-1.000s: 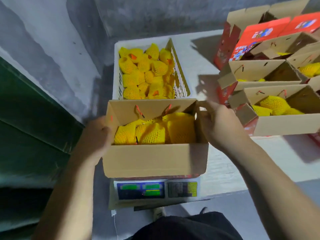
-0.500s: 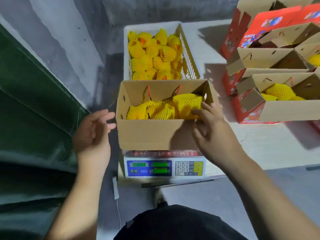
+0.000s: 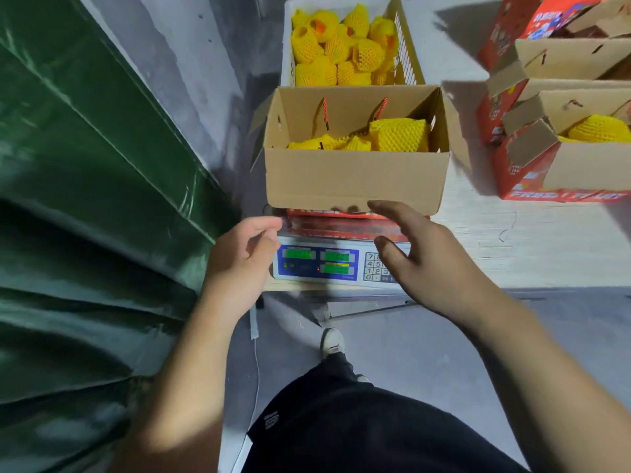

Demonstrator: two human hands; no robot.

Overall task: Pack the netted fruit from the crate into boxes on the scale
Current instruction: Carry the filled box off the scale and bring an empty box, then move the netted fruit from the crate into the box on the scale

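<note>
Sitting on the scale (image 3: 327, 264), an open cardboard box (image 3: 355, 175) holds netted fruit (image 3: 397, 134) piled toward its right side. Behind it, touching its back wall, a white crate (image 3: 406, 52) is full of more netted fruit. Both hands hover near the box's lower front edge, gripping nothing: the left hand (image 3: 239, 264) loosely curled, the right hand (image 3: 426, 257) with fingers spread. More boxes (image 3: 563, 172) stand on the counter (image 3: 512, 247) to the right.
</note>
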